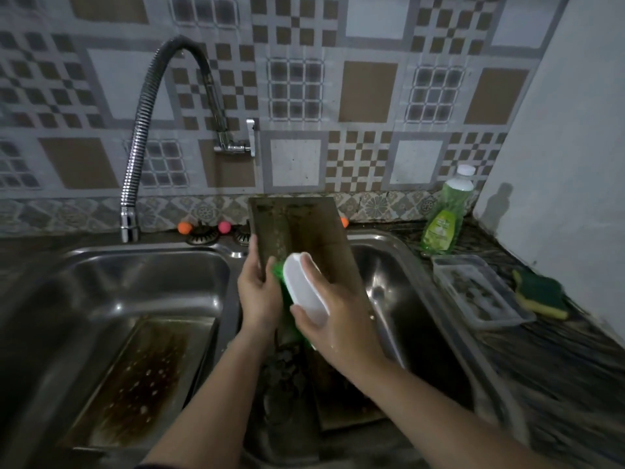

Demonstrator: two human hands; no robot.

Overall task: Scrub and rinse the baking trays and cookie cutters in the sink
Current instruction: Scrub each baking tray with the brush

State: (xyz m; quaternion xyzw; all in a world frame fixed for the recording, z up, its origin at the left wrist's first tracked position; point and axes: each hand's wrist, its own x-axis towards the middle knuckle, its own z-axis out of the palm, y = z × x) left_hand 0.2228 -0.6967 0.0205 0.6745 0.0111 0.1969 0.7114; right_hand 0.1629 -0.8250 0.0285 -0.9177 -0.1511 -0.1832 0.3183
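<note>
Two baking trays show: one stained tray (142,384) lies flat in the left basin (84,282), and a second, upright tray (304,231) stands tilted between the basins, its far edge leaning toward the tiled wall. The left hand (258,292) has its grip curled round that tray's left edge, steadying it. The right hand (338,319) wraps its grip over a white scrub brush (306,289), green bristles pressed against the tray's face. Scrubbing is the step in hand; rinsing has not begun, since no water runs from the faucet (130,211). Next calls for working the brush over the brown residue, then bringing the tray under the spout. What may be cookie cutters sit in a clear container (473,286) on the right counter (558,367), too blurred to be sure.
</note>
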